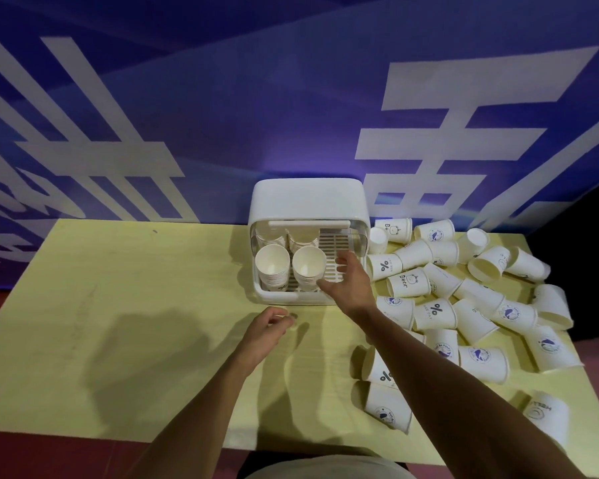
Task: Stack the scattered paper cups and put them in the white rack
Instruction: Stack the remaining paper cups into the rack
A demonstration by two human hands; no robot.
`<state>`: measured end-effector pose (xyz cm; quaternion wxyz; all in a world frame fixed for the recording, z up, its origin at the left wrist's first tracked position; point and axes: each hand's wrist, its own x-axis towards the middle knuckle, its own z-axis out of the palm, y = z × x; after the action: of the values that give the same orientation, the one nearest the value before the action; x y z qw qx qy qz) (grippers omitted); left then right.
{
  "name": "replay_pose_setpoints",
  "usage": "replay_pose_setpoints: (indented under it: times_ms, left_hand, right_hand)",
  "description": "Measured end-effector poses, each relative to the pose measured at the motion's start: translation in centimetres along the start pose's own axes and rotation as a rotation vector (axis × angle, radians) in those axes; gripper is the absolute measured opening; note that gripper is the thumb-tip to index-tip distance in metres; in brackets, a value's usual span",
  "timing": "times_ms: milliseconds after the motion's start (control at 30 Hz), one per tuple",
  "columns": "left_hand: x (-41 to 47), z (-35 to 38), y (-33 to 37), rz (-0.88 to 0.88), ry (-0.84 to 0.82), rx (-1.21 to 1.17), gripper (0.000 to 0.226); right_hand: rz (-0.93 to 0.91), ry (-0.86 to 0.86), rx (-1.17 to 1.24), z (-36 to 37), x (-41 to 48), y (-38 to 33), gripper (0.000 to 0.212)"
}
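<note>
The table [101, 305] is bare on its left half. Near its middle the left hand [270, 324] hovers just above the surface, fingers loosely curled, holding nothing. Behind it the white rack [308, 202] already holds stacks of cups [272, 267] in its left and middle slots; the right slot shows bare grating. The right hand [346, 281] reaches into the rack's mouth, fingers spread open and empty, beside the middle stack. To the right lie the scattered paper cups [478, 305], mostly tipped over. They look light and easily crushed, so a gentle hold around the wall near the stiffer rim should suit.
</note>
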<state>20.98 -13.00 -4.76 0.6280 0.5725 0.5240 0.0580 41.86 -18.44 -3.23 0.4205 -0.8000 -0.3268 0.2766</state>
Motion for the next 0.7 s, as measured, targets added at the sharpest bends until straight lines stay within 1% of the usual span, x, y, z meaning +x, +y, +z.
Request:
replay_pose_setpoints:
  times_ms: [133, 233, 433, 600, 700]
  left_hand:
    - [0.3, 1.8, 0.9, 0.015, -0.031, 0.036, 0.042]
    - [0.6, 3.6, 1.5, 0.024, -0.078, 0.084, 0.044]
    - [1.1, 7.9, 2.2, 0.047, -0.223, 0.226, 0.029]
    - [0.7, 10.7, 2.0, 0.043, -0.333, 0.333, 0.048]
    - [0.9, 12.3, 1.8, 0.024, -0.368, 0.393, 0.048]
  right_hand:
    - [0.028, 0.024, 0.013, -1.9, -1.4, 1.6, 0.068]
    - [0.082, 0.046, 0.022, -3.7, -2.2, 3.0, 0.068]
    - [0.154, 0.074, -0.026, -7.5, -3.9, 5.6, 0.068]
    - [0.144, 0.059, -0.113, -9.5, -5.9, 7.7, 0.065]
    - [0.154, 0.025, -0.175, -10.4, -6.9, 8.7, 0.065]
